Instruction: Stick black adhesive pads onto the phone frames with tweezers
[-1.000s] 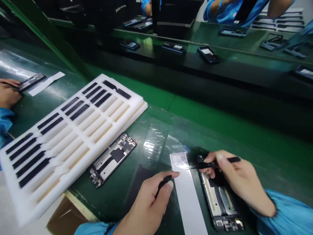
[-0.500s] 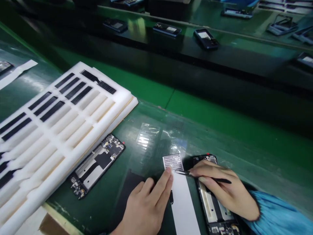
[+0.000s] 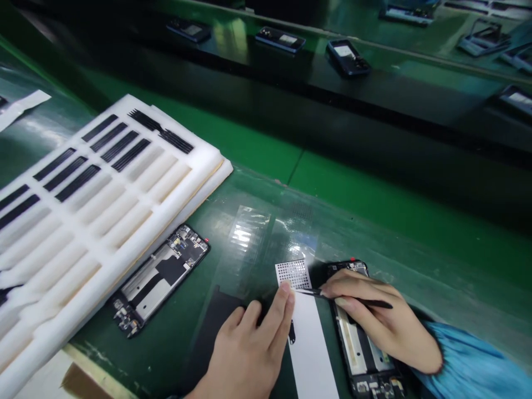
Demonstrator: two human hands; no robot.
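In the head view, my left hand (image 3: 249,349) rests with two fingers stretched out, their tips pressing on a white strip of paper (image 3: 315,343). Rows of small dark adhesive dots (image 3: 294,272) cover the strip's far end. My right hand (image 3: 372,318) is closed on black tweezers (image 3: 361,302), whose tips meet the strip right beside my left fingertips; whether a dot is between them I cannot tell. Under my right hand lies an opened phone (image 3: 347,338), partly covered by it. A small black part (image 3: 292,332) sits at the strip's left edge.
Another opened phone (image 3: 164,277) lies to the left, beside a stacked white foam tray (image 3: 137,219) with black strips in some slots. A dark flat sheet (image 3: 211,327) and clear film (image 3: 249,227) are nearby. Beyond the bench, several phones (image 3: 280,40) lie on a dark surface.
The view has shifted slightly, so the tray and far phones appear a little further left and higher. Both hands and the tweezers keep nearly the same place on the strip.
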